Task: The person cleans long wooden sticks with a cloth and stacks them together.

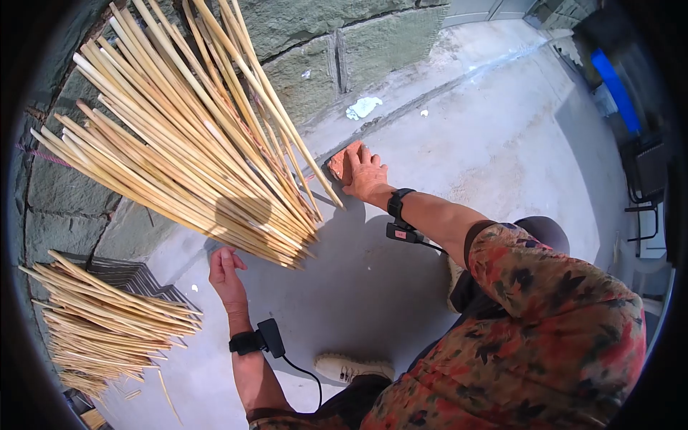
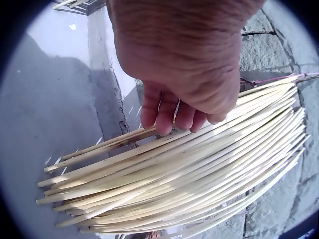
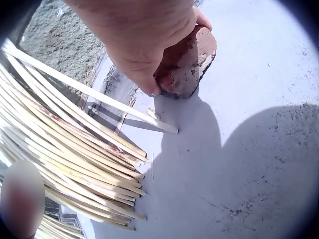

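Note:
A reddish broken brick [image 1: 340,167] sits on the concrete beside the wall, and my right hand [image 1: 368,178] grips it from above. In the right wrist view the thumb and fingers span the brick [image 3: 194,59], whose rough, chipped side faces out. A large fan of pale peeled sticks [image 1: 193,150] leans against the stone wall, its lower ends on the ground. At the lower edge of that fan is my left hand [image 1: 228,281], fingers loosely bent. The left wrist view shows its fingertips over the outermost sticks [image 2: 174,169], holding nothing.
A second pile of shorter sticks [image 1: 115,326] lies at lower left. Stone blocks form the wall [image 1: 301,79] behind the fan. A white scrap [image 1: 363,108] lies beyond the brick. My shoe [image 1: 355,368] stands on the concrete floor [image 1: 494,143].

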Tool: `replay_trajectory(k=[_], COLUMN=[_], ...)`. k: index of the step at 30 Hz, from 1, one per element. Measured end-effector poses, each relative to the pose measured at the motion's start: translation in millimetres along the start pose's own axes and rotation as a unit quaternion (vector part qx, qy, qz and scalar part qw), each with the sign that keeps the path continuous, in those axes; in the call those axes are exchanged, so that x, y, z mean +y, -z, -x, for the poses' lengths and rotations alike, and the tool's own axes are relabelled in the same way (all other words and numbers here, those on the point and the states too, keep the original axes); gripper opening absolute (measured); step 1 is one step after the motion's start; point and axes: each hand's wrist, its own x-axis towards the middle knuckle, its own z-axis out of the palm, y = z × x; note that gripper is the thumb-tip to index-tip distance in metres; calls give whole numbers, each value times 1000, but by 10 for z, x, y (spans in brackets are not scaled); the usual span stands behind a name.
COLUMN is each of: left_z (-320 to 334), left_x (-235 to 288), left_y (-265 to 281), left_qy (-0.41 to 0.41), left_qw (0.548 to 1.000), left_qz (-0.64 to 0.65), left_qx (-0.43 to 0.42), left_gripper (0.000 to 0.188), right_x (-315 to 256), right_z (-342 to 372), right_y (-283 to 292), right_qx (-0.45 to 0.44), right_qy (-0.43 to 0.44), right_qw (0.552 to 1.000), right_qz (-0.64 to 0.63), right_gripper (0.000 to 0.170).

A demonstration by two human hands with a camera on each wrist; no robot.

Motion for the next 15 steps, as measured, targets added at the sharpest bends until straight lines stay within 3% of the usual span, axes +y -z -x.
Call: replay_trajectory(k=[3,10,15], left_z=[6,3,-28], left_x=[-59,-258,-260], left_y=[100,178,187], left_qy=[8,38,55], left_qw=[1000,999,998], left_qz=[-10,-12,11], left_qx=[1,10,12], left_gripper=[23,23,23], right_x=[279,966,1113], right_z=[-13,-332,-502], right_y=[90,301,529], right_qx=[2,72,-8], right_qy=[81,-5,10], right_qw=[997,997,1000], right_qz=[10,-20,-17], right_gripper=[94,88,80])
